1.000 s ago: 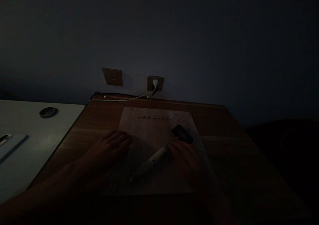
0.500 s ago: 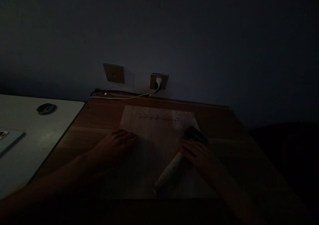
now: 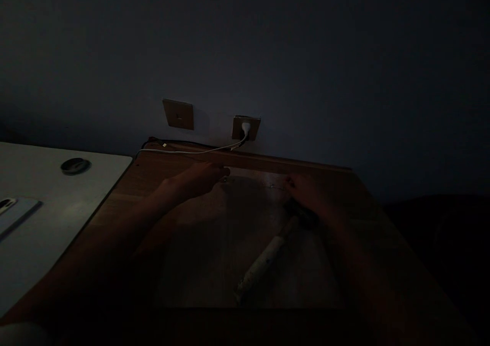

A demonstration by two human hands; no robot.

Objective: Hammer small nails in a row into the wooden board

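Note:
My left hand (image 3: 210,176) is at the left end of a row of small upright metal pins (image 3: 271,186), its fingers closed together. What it pinches, if anything, is too dark to make out. My right hand (image 3: 300,187) reaches the right end of the row, fingertips pressed together; what is between them is hidden. The pins stand near the far edge of a pale board (image 3: 206,279), with a thin line seeming to run along them. Below my right hand lies a hammer (image 3: 260,267) with a dark head and pale-wrapped handle, touched by neither hand.
The board rests on a wooden table (image 3: 363,244) against the wall. A white cable (image 3: 191,152) runs along the back to a plug in a wall socket (image 3: 252,129). On the white table (image 3: 49,233) at left are a round dark object (image 3: 75,166) and a phone (image 3: 19,211).
Both hands have moved forward to the ends of the pin row. My right hand has left the hammer, which stays lying on the board; my left hand has lifted from the board's left side.

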